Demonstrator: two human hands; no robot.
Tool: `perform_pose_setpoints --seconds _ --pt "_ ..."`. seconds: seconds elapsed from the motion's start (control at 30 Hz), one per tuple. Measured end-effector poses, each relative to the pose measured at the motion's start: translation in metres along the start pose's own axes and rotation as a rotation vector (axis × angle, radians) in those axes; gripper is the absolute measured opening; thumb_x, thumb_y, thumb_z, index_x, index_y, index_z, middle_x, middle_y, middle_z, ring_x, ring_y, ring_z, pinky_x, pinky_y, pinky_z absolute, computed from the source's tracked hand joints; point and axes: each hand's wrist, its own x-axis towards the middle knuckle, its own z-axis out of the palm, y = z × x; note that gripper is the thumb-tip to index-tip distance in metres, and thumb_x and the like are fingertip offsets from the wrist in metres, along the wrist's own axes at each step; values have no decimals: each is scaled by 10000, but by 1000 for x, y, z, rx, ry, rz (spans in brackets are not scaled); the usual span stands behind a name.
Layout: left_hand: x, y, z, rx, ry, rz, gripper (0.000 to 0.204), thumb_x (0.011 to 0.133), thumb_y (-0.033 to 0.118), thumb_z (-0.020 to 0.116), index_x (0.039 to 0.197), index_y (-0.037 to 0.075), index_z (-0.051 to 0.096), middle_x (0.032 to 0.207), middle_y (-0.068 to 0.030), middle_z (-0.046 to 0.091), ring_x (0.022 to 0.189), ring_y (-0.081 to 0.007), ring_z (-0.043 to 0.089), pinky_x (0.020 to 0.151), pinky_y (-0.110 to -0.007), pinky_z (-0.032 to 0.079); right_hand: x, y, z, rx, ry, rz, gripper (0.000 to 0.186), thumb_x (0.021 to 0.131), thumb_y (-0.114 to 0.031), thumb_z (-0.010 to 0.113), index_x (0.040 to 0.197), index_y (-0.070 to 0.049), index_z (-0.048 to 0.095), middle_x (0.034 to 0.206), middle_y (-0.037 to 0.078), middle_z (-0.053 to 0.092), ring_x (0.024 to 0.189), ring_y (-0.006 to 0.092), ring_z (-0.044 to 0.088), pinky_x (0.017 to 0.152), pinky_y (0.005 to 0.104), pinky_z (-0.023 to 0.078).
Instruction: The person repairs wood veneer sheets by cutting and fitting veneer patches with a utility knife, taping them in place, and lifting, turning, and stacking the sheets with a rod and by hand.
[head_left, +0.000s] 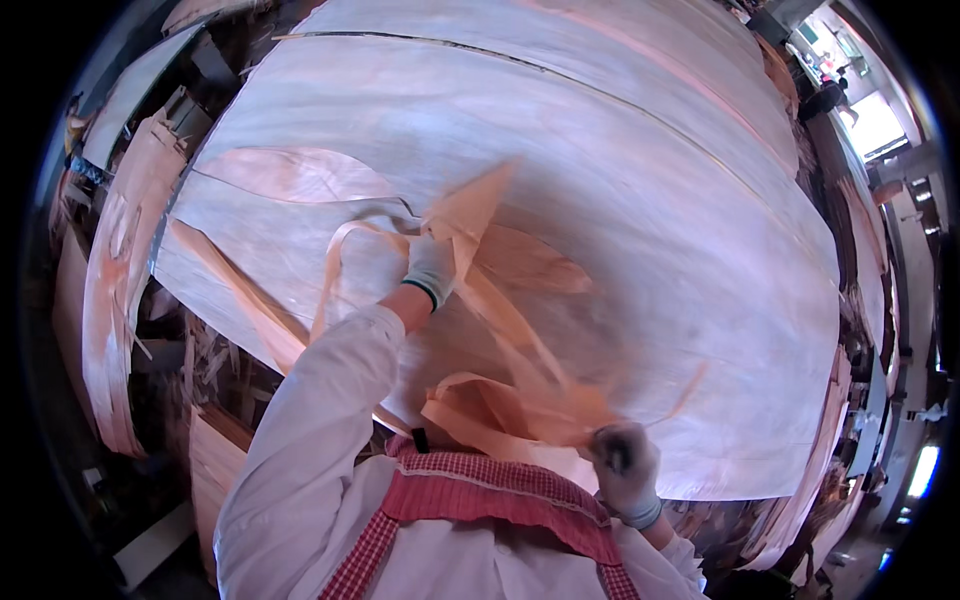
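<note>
The strips (508, 338) lay between the two gloved hands, above the near half of the broad sheet (700, 300). The step in hand appeared to be gathering loose wood off that surface. The left hand (430, 270) had its grip clamped on the strips, with a pointed piece jutting past the fingers. The right hand (632, 472) was at their nearer end, close to the body; it was too blurred to tell whether its grip was clamped on them, or what the dark patch there was. The next move seemed to call for a sure hold at both ends and a gentle pull, since such thin wood would likely split.

The strips looked like tan veneer, flat and ribbon-like, some twisted. A narrow loop (334, 270) curved out left of the left hand, and a crumpled bunch (480, 405) folded up before the red checked apron (500, 490). The sheet was pale and smooth, faintly grained, with a leaf-shaped pinkish patch (300, 174) at left and a long dark slit (520, 66) across its far part.

Beyond the left edge stood rough, ragged-edged veneer (125, 280), with splintered scraps (222, 362) lower down.
</note>
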Motion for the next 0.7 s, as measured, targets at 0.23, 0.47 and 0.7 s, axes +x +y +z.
perform_pose_setpoints --seconds 0.23,0.47,0.7 --pt "-63 -8 -14 -639 258 -22 210 867 102 556 1052 75 650 862 -119 678 796 -283 660 663 -369 529 -20 56 16 114 -383 420 227 857 -130 656 1013 1 556 802 159 618 706 237 582 672 346 470" --pt "-277 -178 182 -2178 475 -590 381 1012 337 377 1200 54 548 1119 -93 591 1051 -222 545 985 -362 413 26 76 41 -6 -440 39 346 825 -255 689 1073 -43 573 981 200 632 937 367 599 774 445 484" --pt "-345 -161 247 -2396 72 -1346 412 978 413 442 1222 115 588 1213 -69 607 1060 -243 592 964 -399 456 41 154 15 -333 -221 324 445 797 -262 696 1164 -61 544 1007 188 646 976 384 608 804 458 477"
